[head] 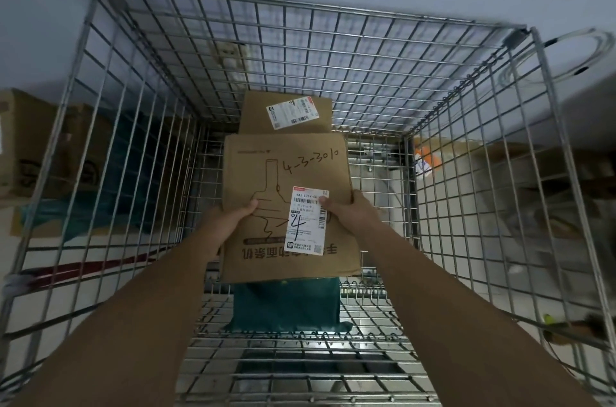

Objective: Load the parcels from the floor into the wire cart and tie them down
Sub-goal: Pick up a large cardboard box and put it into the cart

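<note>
Left hand [230, 218], right hand [355, 211]: I grip cardboard parcel [286, 169] by edges, level inside wire cart [466, 99], to stack flat

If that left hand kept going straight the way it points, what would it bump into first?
Probably the smaller brown cardboard box at the far end of the wire cart. The left hand grips the large brown cardboard box, which would arrive first; depth is unclear.

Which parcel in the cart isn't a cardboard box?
The teal bag on the floor of the cart, partly under the large box. That box and the smaller box beyond it are brown cardboard with white labels.
</note>
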